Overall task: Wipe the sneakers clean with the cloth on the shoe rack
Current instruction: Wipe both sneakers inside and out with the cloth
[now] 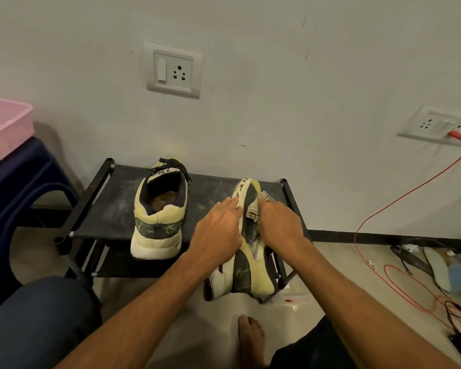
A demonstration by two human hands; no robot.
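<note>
I make out just one marking: the tongue label (162, 172) of the upright sneaker (159, 209), on the left of the shoe rack (109, 209), begins "Z-P"; the rest is unclear.

You have a single view, from the camera on your head. It looks forward and down along your forearms onto the shoe rack (112, 209) against the wall (250, 102). It sits close. Your left hand (216, 230), gripping the sneaker (250, 272), and your right hand (280, 225), holding the cloth (253, 211), fall just below the frame's centre. The wide angle takes in much to the sides: the wall socket (174, 70) rides high in the middle, the pink basket (6, 129) clips the left edge, and the cables (410, 275) spread across the floor at right. Your left knee (37, 315) and right knee (312, 350) flank your bare foot (250, 339) at the bottom.
</note>
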